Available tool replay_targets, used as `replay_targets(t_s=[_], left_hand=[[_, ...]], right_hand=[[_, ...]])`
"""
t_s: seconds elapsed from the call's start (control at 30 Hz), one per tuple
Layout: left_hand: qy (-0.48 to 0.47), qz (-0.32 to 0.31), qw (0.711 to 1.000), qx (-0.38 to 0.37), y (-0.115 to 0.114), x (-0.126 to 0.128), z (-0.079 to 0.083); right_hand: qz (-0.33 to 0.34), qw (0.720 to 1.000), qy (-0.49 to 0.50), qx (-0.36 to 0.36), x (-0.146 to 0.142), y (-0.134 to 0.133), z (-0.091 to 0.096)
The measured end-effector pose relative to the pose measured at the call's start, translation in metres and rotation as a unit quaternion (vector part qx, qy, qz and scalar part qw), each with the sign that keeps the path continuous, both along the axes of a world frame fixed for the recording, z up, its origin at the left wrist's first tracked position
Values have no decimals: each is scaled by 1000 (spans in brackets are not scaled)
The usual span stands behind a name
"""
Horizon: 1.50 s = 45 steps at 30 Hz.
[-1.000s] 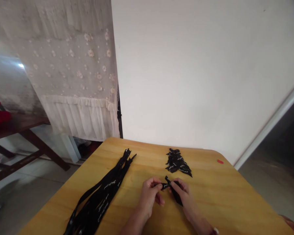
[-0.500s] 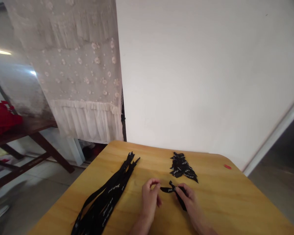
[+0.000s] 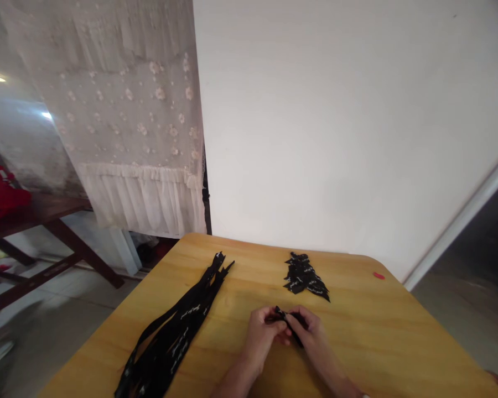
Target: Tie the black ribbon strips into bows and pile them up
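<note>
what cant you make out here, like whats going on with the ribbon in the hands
Head view, black ribbon: fingers of the left hand and right hand hide its middle, so any fold or knot is hidden.
Head view, long black ribbons: white printing too small to read; lower ends cut off by the bottom edge.
Head view, small red thing: too small to identify.

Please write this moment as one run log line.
Hands: left hand, right hand | Holding: black printed ribbon strip | Near: short black ribbon pieces
</note>
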<state>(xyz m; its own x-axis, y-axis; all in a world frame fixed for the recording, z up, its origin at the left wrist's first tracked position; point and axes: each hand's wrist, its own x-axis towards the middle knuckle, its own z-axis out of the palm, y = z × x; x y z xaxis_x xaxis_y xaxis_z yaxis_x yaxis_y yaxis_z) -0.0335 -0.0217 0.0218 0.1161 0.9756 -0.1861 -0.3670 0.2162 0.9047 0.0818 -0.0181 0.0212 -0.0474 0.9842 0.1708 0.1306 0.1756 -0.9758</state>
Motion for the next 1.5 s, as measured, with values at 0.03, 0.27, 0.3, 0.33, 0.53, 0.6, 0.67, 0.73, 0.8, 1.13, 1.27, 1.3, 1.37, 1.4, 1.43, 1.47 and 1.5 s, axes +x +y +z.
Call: replay_targets(t_s=[0.03, 0.27, 0.3, 0.33, 0.53, 0.6, 0.67, 0.73, 0.8, 1.13, 1.27, 1.3, 1.37, 1.4, 1.43, 1.47, 1.5], left_hand=[[5, 6, 1000, -5, 1, 0, -1], [17, 27, 999, 8, 2, -1, 1], [14, 34, 999, 9, 2, -1, 3], [9, 40, 999, 4, 2, -2, 5], [-29, 57, 998, -3, 4, -5, 8], [-30, 57, 998, -7, 4, -5, 7], [-27, 59, 998, -8, 5, -5, 6], [-26, 61, 998, -3, 5, -6, 5], [-31, 61, 998, 2, 5, -6, 5], [-29, 74, 997, -5, 5, -8, 4], [-33, 77, 996, -9, 4, -8, 4], [-46, 72, 996, -14, 4, -9, 4], [-79, 57, 995, -32, 3, -10, 5], [-95, 50, 993, -40, 3, -10, 6], [-107, 45, 992, -47, 3, -10, 6], [-115, 41, 991, -49, 3, -10, 6], [-118, 39, 991, -47, 4, -10, 6]], right_hand=[[-1, 1000, 1, 1, -1, 0, 1], [8, 1000, 13, -8, -1, -4, 8], [7, 1000, 16, -14, 0, -4, 7], [3, 1000, 21, -22, 1, -4, 7], [-23, 991, 91, -91, 3, -3, 0], [-26, 990, 101, -95, 2, -3, -1], [-30, 991, 98, -90, 2, -3, 0], [-36, 992, 89, -84, 1, -4, 3], [-35, 994, 76, -71, 1, -5, 6], [46, 999, -8, -9, 1, -3, 0], [30, 999, -40, 2, 0, -1, -6], [27, 999, -46, 5, 0, -1, -6], [29, 998, -51, 10, -1, -2, -4], [36, 998, -48, 10, -1, -2, -3], [46, 998, -40, 10, -1, -3, -1], [55, 998, -27, 9, -1, -4, 2], [60, 998, -12, 5, 0, -4, 4]])
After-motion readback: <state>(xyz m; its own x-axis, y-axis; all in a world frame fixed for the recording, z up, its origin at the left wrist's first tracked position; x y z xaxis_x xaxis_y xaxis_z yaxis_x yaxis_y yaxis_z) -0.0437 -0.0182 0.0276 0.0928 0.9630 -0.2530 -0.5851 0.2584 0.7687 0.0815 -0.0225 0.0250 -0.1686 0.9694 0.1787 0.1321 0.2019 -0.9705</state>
